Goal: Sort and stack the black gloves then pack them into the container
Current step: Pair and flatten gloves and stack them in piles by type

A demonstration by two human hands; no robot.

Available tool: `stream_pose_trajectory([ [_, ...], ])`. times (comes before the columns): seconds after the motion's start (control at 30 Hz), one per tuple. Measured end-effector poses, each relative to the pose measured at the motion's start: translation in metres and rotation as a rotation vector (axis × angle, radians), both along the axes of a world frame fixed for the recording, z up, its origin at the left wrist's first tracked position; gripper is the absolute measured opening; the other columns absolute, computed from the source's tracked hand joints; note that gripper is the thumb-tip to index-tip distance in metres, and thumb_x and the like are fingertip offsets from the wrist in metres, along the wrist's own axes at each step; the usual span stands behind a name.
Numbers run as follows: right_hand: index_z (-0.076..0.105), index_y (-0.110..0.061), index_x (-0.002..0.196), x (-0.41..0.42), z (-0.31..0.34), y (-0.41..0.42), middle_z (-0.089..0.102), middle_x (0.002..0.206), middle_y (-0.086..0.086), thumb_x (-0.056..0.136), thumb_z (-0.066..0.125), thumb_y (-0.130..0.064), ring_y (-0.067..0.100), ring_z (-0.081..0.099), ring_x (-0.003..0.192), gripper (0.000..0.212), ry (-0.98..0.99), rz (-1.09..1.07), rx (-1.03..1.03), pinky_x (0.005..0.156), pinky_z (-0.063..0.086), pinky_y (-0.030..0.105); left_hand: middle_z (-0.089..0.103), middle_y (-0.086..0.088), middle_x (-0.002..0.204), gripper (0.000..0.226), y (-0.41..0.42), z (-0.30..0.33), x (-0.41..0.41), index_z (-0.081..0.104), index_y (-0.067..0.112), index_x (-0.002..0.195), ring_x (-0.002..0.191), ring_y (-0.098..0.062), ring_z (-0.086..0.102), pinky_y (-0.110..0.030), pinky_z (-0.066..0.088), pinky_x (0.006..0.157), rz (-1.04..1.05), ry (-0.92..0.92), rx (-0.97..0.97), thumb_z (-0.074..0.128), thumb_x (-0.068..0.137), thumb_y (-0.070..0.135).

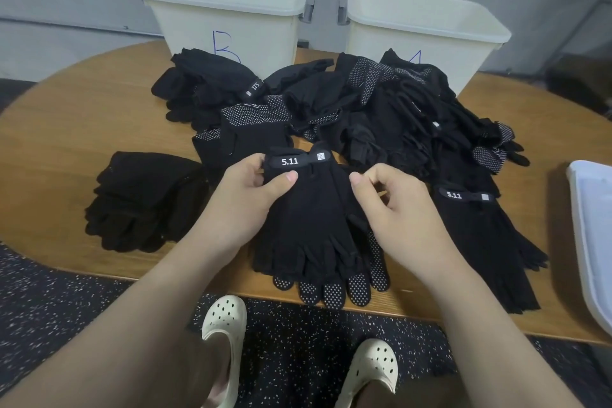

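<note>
both hands, left hand [246,190] and right hand [394,199], pinch seemingly one black glove [314,219] above table [66,129].

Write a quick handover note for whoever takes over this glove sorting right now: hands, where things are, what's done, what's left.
Left hand and right hand both pinch the cuff of the top glove on the front stack.
Sorted stacks: one at left, one at right.
Unsorted heap lies mid-table before bin B and the second bin.
Done: three stacks started.
Left: sort the heap, then pack; no gloves visible in the bins.
</note>
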State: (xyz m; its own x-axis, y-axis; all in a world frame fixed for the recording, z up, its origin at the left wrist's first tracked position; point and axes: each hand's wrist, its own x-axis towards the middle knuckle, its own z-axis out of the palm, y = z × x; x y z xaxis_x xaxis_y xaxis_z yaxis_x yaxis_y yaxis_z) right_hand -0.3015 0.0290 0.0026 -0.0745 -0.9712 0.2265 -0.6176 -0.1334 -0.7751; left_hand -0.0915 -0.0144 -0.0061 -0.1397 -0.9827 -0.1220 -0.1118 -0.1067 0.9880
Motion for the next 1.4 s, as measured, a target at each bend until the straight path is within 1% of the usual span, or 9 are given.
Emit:
stream_pose_trajectory([
  [0.2,0.046,-0.018,0.069,0.002,0.002,0.001,0.048,0.057,0.005,0.103,0.056,-0.037,0.012,0.040,0.051,0.040,0.010,0.008,0.008,0.054,0.038,0.031,0.080,-0.001,0.098,0.013,0.001,0.003,0.004,0.070,0.017,0.110,0.093,-0.019,0.077,-0.049,0.060,0.091,0.016,-0.069,-0.022,0.070,0.097,0.021],
  [0.43,0.052,-0.021,0.065,-0.004,-0.003,-0.001,0.052,0.055,-0.009,0.097,0.066,-0.033,0.008,0.046,0.051,0.037,0.039,-0.010,0.011,0.061,0.035,0.018,0.079,0.003,0.084,0.012,0.001,0.006,0.010,0.071,0.022,0.101,0.080,-0.012,0.075,-0.045,0.062,0.082,0.066,-0.273,-0.086,0.076,0.092,0.028],
  [0.53,0.055,-0.019,0.066,-0.006,-0.004,-0.002,0.053,0.054,-0.012,0.095,0.069,-0.032,0.008,0.048,0.052,0.036,0.044,-0.021,0.013,0.060,0.034,0.017,0.071,0.008,0.087,0.023,0.003,0.005,0.009,0.066,0.023,0.106,0.076,-0.011,0.068,-0.042,0.060,0.078,0.160,-0.519,-0.278,0.077,0.089,0.034],
  [0.67,0.058,-0.019,0.066,-0.007,-0.006,-0.004,0.056,0.056,-0.011,0.093,0.072,-0.035,0.009,0.049,0.054,0.035,0.059,-0.040,0.012,0.064,0.035,0.020,0.056,0.004,0.126,0.031,0.014,0.007,0.000,0.062,0.018,0.127,0.113,-0.018,0.058,-0.042,0.051,0.100,0.135,-0.738,-0.711,0.063,0.097,0.028],
  [0.8,0.059,-0.019,0.066,-0.008,-0.005,-0.004,0.056,0.054,-0.010,0.094,0.073,-0.031,0.008,0.048,0.049,0.033,0.066,-0.025,0.021,0.054,0.033,0.014,0.027,-0.002,0.167,0.047,0.024,-0.003,-0.014,0.044,0.026,0.155,0.155,-0.017,0.020,-0.031,0.013,0.127,-0.295,-0.828,-0.823,0.040,0.109,0.037],
  [0.9,0.059,-0.019,0.068,-0.010,-0.007,-0.004,0.057,0.055,-0.009,0.094,0.072,-0.029,0.007,0.047,0.049,0.031,0.071,-0.013,0.040,0.052,0.036,0.014,-0.009,0.007,0.172,0.060,0.021,-0.016,-0.013,0.011,0.034,0.164,0.156,-0.006,-0.018,-0.034,-0.007,0.128,-0.476,-0.896,-0.718,0.022,0.109,0.055],
  [1.03,0.062,-0.026,0.079,-0.010,-0.005,-0.004,0.063,0.066,-0.010,0.091,0.073,-0.034,0.007,0.058,0.064,0.018,0.103,-0.040,0.059,0.064,0.047,0.024,-0.026,0.010,0.168,0.085,0.016,-0.015,-0.014,-0.011,0.030,0.163,0.150,-0.002,-0.031,-0.034,-0.012,0.127,-0.529,-0.997,-0.680,0.026,0.100,0.073],
  [1.27,0.068,-0.029,0.099,0.004,-0.001,-0.002,0.066,0.085,-0.013,0.083,0.073,-0.055,0.006,0.061,0.082,0.032,0.185,-0.070,0.104,0.077,0.056,0.035,-0.032,0.011,0.166,0.121,0.020,-0.012,-0.016,-0.020,0.018,0.161,0.148,0.000,-0.033,-0.036,-0.010,0.128,-0.538,-0.982,-0.643,0.038,0.082,0.090],
  [1.4,0.072,-0.025,0.105,0.006,-0.001,-0.005,0.067,0.090,-0.015,0.086,0.075,-0.048,0.007,0.063,0.094,0.030,0.190,-0.083,0.138,0.086,0.056,0.037,-0.001,0.019,0.169,0.092,0.024,-0.007,-0.008,0.011,0.024,0.165,0.149,0.014,-0.013,-0.019,-0.007,0.125,-0.419,-0.652,-0.616,0.049,0.094,0.068],
])
